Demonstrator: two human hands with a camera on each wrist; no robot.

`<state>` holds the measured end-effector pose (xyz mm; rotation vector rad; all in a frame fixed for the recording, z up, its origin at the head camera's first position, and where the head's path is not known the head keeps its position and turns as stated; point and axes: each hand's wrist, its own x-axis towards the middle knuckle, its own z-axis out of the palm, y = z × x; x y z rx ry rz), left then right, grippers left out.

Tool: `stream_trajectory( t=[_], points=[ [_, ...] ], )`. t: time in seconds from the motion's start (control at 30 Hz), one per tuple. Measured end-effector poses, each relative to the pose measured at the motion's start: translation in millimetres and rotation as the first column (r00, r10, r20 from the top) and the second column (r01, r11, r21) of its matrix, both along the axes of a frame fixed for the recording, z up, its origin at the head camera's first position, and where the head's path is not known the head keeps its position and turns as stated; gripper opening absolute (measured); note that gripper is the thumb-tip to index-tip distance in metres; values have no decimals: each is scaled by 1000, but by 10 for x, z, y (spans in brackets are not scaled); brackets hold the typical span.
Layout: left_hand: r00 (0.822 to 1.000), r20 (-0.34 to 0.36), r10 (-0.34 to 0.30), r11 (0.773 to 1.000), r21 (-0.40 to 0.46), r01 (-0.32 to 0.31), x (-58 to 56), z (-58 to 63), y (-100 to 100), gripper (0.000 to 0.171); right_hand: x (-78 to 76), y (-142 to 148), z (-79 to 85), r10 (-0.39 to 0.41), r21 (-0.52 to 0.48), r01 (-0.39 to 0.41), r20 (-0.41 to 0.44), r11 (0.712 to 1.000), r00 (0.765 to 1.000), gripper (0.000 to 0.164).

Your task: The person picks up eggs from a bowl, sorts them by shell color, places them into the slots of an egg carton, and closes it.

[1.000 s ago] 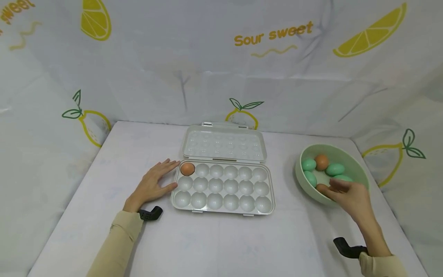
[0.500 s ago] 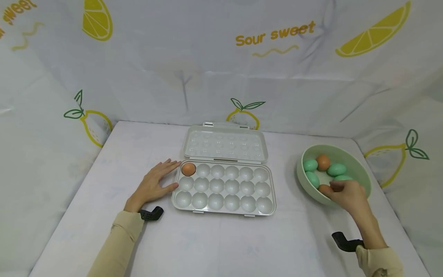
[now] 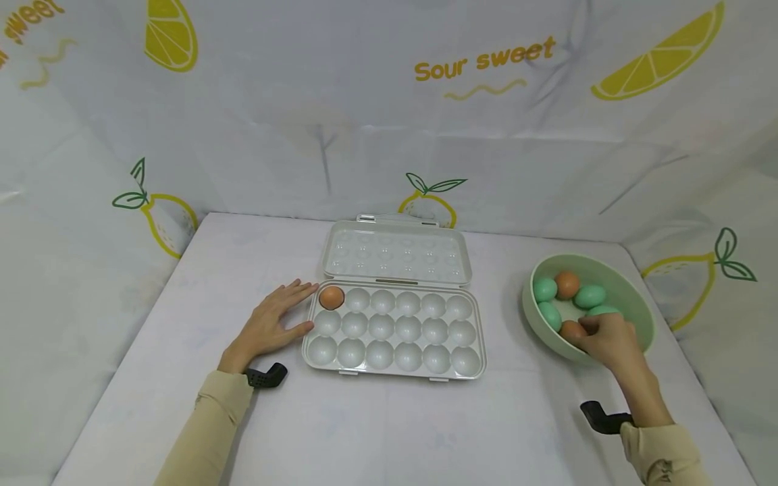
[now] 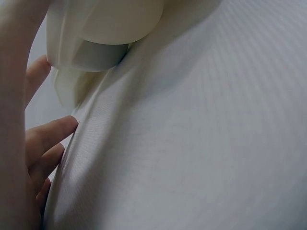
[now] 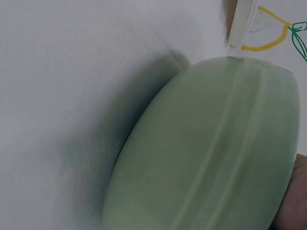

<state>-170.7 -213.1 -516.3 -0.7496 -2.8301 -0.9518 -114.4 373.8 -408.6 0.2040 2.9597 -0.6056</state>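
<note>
In the head view, a white egg tray [image 3: 389,373] lies with its lid [image 3: 398,253] folded back. One brown egg [image 3: 331,298] sits in its far left hollow. My left hand [image 3: 267,327] rests at the tray's left side, fingers and thumb spread, tips right at the rim. To the right stands a pale green bowl [image 3: 641,317]. My right hand [image 3: 614,344] reaches over its near rim and pinches a brown egg [image 3: 571,332] inside. The right wrist view shows mostly the bowl's outer wall [image 5: 201,143], which hides nearly all of the hand.
Inside the bowl lie another brown egg [image 3: 567,285] and several green eggs [image 3: 589,297]. A white cloth covers the table [image 3: 425,432]. Behind it hangs a lemon-print curtain [image 3: 273,135], close to the tray's lid.
The right hand and forearm have shifted slightly left, and the brown egg at its fingers moved a little within the bowl. The left hand stays at the tray.
</note>
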Motion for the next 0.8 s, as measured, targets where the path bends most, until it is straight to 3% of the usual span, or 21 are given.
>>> stream_trajectory(
  t=[0.3,0.57,0.7,0.8],
  points=[
    [1000,1,-2,1000,0,2,9,2,-3,73,25,5,-68,19,-15,-20,-63,1000,998,40],
    [1000,4,-2,1000,-1,2,11,10,0,73,74,26,-116,-63,-126,46,-133,991,989,63],
    [1000,-1,-1,1000,1,1,8,6,3,73,82,22,-124,-102,-237,52,-202,970,974,63],
    [1000,-3,0,1000,2,0,5,6,2,73,85,18,-129,-137,-365,42,-239,930,961,63]
  ],
)
